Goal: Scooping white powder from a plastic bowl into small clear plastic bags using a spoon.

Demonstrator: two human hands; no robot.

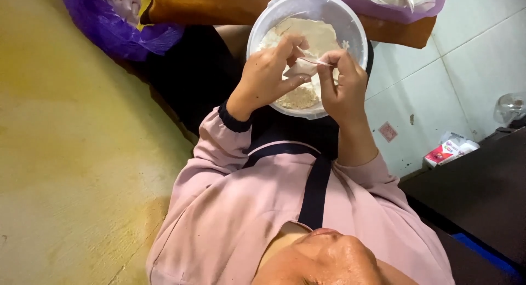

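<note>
Dough piece (304, 67), pale and thin, sits pinched between both hands directly above the white plastic bowl (350, 23), so loose crumbs drop back into the pale filling (315, 33). Left hand (268, 77) grips its 9 o'clock edge with thumb and fingers closed; right hand (342, 85) pinches the 3 o'clock edge shut. Purple bag (109, 27) lies at 10 o'clock, small carton (446, 151) at 4 o'clock
</note>
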